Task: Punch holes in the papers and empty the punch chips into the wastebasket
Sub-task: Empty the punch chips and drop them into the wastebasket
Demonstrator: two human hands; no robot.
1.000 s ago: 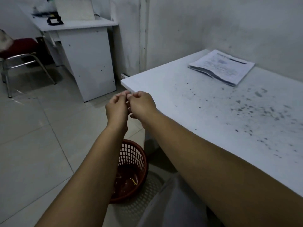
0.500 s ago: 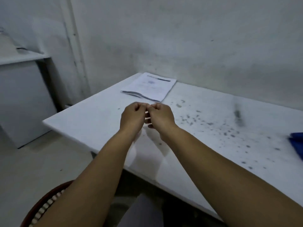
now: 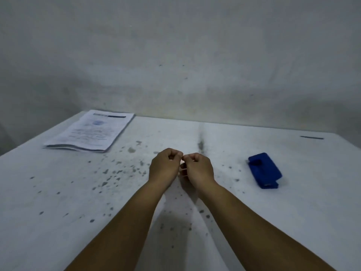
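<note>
My left hand (image 3: pixel 165 167) and my right hand (image 3: pixel 197 169) hover together above the middle of the white table (image 3: pixel 58 192), knuckles touching, fingers curled in. I see nothing held in either fist. A blue hole punch (image 3: pixel 264 170) lies on the table to the right of my right hand, well apart from it. A stack of printed papers (image 3: pixel 91 133) rests at the far left corner of the table. The wastebasket is out of view.
The tabletop is speckled with dark spots and has a dark smear (image 3: pixel 200 143) beyond my hands. A grey wall (image 3: pixel 175 55) rises directly behind the table. A thin dark mark (image 3: pixel 312 137) lies at the far right.
The view swung right from the floor and red wastebasket to the table. My closed hands stayed together and moved over the tabletop. The blue hole punch came fully into view.
</note>
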